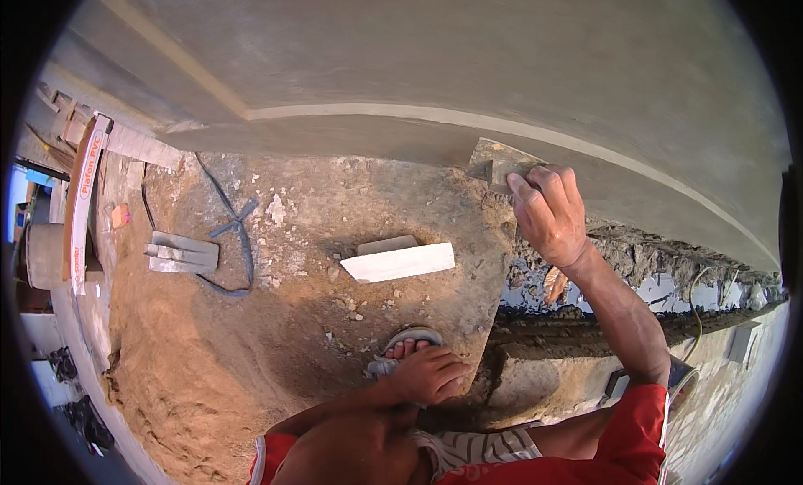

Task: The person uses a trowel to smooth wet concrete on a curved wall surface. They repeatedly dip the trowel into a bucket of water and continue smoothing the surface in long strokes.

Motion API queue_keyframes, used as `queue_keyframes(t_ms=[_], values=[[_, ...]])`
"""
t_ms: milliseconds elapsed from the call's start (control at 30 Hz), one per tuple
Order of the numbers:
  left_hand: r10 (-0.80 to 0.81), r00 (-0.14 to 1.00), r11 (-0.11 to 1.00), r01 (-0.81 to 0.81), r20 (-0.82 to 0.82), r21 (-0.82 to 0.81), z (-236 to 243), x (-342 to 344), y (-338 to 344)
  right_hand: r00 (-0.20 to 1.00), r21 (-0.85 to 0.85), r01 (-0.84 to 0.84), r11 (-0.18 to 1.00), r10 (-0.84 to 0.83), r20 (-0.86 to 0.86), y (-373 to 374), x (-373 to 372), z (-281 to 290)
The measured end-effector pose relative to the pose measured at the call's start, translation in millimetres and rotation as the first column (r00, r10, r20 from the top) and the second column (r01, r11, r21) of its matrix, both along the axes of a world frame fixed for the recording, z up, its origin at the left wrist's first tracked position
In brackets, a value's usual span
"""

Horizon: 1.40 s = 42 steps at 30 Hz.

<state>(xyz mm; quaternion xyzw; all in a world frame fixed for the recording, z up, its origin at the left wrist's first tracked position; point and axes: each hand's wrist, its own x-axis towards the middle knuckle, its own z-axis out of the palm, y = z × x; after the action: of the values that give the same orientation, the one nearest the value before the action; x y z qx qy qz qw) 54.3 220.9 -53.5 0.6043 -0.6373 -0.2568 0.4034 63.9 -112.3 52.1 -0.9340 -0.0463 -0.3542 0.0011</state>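
Observation:
My right hand [552, 213] reaches up to the foot of a grey plastered wall [502, 58]. Its fingers grip a flat hand float [482, 160] coated in mortar, and the float lies against the wall's lower band. My left hand [431, 374] is curled closed just above my sandalled foot [405, 348], with no object showing in it. On the ground ahead of that foot lies a pale, white-faced board offcut [406, 263]. A grey plastering trowel [184, 255] with a raised handle rests farther left.
A dark strap [245, 242] loops over the rubble-strewn ground. Left stands a long box [84, 200] beside a bucket-like container [46, 255]. To the right runs a muddy trench [523, 297] with a pale wet patch and a dry leaf [554, 284], bordered by a concrete ledge [535, 384].

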Motion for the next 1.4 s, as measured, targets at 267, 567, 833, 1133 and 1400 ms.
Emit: queue_keyframes(t_ms=[267,567,833,1133,1400], values=[[0.012,1.000,1.000,-0.011,-0.005,0.013,3.3,1.1,0.9,0.985,-0.159,0.079,0.984,-0.102,-0.142,-11.8,11.9,6.3],[0.035,0.999,0.999,-0.035,-0.032,0.018,-0.6,-3.3,2.5,0.976,-0.127,0.077,0.989,-0.100,-0.192,-12.4,-86.7,23.9],[0.040,0.999,0.999,-0.040,0.021,0.001,3.4,1.1,1.3,0.985,-0.195,-0.125,0.973,0.098,-0.143,37.0,80.4,24.9],[0.044,0.999,0.996,-0.046,-0.030,-0.071,-2.8,-1.0,4.1,0.933,-0.333,0.020,0.943,-0.138,-0.334,-18.3,-15.0,29.7],[-0.029,0.999,1.000,0.029,0.024,-0.001,-5.9,0.3,4.3,0.966,-0.246,-0.123,0.961,0.060,-0.251,29.4,54.8,42.6]])
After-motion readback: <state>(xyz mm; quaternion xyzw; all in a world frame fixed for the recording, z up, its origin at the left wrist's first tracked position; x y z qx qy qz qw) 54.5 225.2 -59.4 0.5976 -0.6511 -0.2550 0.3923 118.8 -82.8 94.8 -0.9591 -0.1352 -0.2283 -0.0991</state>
